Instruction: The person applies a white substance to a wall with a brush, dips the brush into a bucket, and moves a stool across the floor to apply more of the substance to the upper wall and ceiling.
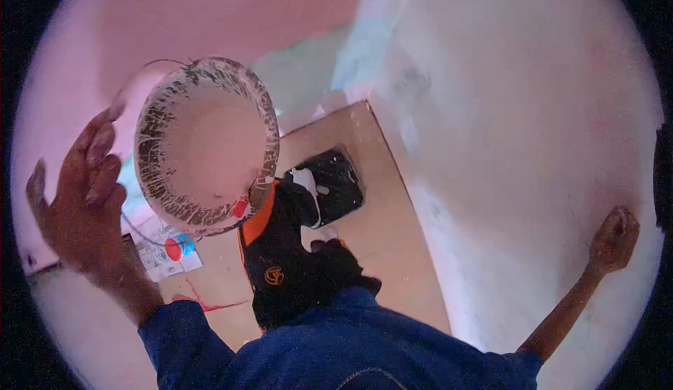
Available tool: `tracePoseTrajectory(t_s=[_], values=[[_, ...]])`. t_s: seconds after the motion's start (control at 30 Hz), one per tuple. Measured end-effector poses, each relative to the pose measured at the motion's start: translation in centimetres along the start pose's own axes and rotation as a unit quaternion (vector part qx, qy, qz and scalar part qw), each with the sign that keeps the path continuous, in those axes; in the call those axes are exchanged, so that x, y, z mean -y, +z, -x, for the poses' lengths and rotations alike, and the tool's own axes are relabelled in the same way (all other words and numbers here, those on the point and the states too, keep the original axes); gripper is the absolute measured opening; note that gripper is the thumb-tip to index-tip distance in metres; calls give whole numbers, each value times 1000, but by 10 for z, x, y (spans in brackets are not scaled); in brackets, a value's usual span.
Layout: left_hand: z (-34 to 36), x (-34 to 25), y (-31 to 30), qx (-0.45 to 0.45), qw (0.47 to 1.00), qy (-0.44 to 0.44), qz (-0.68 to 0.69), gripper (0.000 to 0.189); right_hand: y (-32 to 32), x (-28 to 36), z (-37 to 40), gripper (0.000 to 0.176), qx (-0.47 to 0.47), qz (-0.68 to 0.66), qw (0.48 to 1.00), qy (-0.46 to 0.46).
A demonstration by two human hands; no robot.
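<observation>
My left hand [87,193] is at the left, fingers curled at the thin wire handle [144,239] of a bucket [151,158], thumb sticking out. The bucket is tilted toward me, its inner wall streaked with splashes and pale pinkish paint [214,137] inside. A small red piece [240,207] shows at its lower rim. My right hand [615,239] is far right, closed, in front of the pale wall [505,109]. I cannot tell what, if anything, it holds.
Below me on the tan floor [382,236] lies a black square object [340,183] with white specks, beside my foot. A blue and red cylinder [180,247] sits on a printed sheet [168,267] at the left, near a red strand [210,306]. Pink wall [280,4] rises ahead.
</observation>
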State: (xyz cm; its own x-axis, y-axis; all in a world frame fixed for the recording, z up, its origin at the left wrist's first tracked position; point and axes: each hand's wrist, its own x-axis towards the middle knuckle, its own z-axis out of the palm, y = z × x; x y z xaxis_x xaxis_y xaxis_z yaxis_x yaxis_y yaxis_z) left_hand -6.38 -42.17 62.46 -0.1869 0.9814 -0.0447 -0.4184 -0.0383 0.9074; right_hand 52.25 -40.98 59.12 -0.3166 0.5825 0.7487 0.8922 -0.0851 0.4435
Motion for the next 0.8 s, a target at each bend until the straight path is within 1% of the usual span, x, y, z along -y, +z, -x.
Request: tracePoseTrajectory(t_s=[0.03,0.07,0.1,0.17,0.2,0.23,0.3,0.33,0.37,0.4,0.43,0.47,0.5,0.53,0.57,0.6,0.63,0.67,0.7,0.73,0.77,0.8], values=[[4,0,2,-18,1000,-1,-15,72,-8,-1,7,15,-1,0,1000,-18],[8,-1,3,-35,999,-2,-29,73,-19,-4,12,15,16,8,1000,-11],[0,-8,-25,-21,999,-18,-40,76,-42,14,-1,16,-36,-6,994,-105],[1,-13,-50,1,998,-30,-56,80,-61,34,-5,17,-85,-23,978,-189],[4,-15,-56,33,998,-45,1,84,-70,42,-6,19,-69,55,981,-175],[4,-22,-59,52,997,-57,27,86,-80,53,-8,21,-51,131,977,-159],[3,-34,-60,61,992,-77,73,91,-113,72,-13,26,3,288,949,-130],[2,-37,-60,66,990,-84,92,94,-128,78,-20,27,23,334,934,-123],[2,-35,-57,48,990,-75,114,93,-144,85,-27,28,43,379,917,-117],[1,-32,-58,58,988,-85,117,93,-155,93,-41,31,16,309,942,-127],[-1,-26,-64,109,976,-126,141,94,-165,116,-46,32,86,357,930,-13],[-6,-20,-76,156,961,-159,163,95,-176,139,-51,34,173,420,886,100],[-4,-12,-84,165,953,-180,178,91,-187,162,-56,36,264,477,817,188],[-5,-9,-99,138,955,-195,178,84,-200,183,-63,39,322,508,771,209],[5,-6,-103,110,956,-205,176,78,-216,189,-62,40,350,517,749,221],[18,-6,-111,77,970,-221,67,72,-232,195,-63,41,378,525,726,231],[29,-20,-124,111,964,-242,-6,71,-254,195,-50,45,216,432,873,70],[40,-33,-138,150,951,-259,-82,70,-277,205,-60,49,122,354,927,-12],[50,-46,-151,191,931,-270,-153,69,-299,216,-71,52,39,278,954,-108],[67,-74,-147,187,931,-292,-111,66,-328,236,-80,57,69,239,961,-121],[51,-91,-122,190,929,-305,-89,64,-356,242,-71,56,73,220,969,-86],[36,-107,-97,193,926,-318,-67,63,-305,208,-90,56,87,209,971,-69]])
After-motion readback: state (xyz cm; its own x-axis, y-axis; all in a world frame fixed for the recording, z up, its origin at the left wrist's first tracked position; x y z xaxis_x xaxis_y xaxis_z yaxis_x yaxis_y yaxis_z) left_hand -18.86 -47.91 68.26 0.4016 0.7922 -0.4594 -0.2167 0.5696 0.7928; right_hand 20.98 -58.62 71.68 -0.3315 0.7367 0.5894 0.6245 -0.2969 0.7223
